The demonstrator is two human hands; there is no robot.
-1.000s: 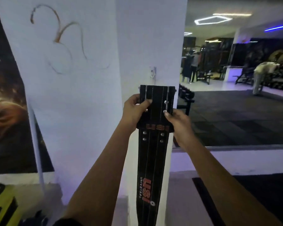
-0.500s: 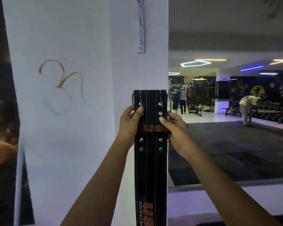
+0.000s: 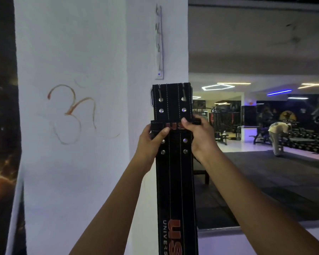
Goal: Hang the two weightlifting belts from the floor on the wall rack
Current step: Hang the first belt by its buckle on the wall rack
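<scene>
- Holding the weightlifting belt upright against the corner of the white pillar, I have both hands on it just below its top end.
- My left hand takes the belt's left edge, thumb across the front near the loop band, so that grip is closed on the belt.
- My right hand takes the right edge, fingers curled over the band, and that grip is closed on the belt too.
- The belt is black, wide and flat, with pale stitch lines running along its length.
- Silver rivets sit in pairs above and below my hands.
- At the top end a metal buckle shows at the left edge, and two prongs lie over the front.
- A narrow black loop band crosses the belt between my hands, with red letters partly hidden by my thumbs.
- Lower down, near me, red letters "US" and white "UNIVERS" run along the belt before it leaves the view.
- The wall rack, a narrow white strip with small hooks, is fixed to the pillar just above the belt's top end, apart from it.
</scene>
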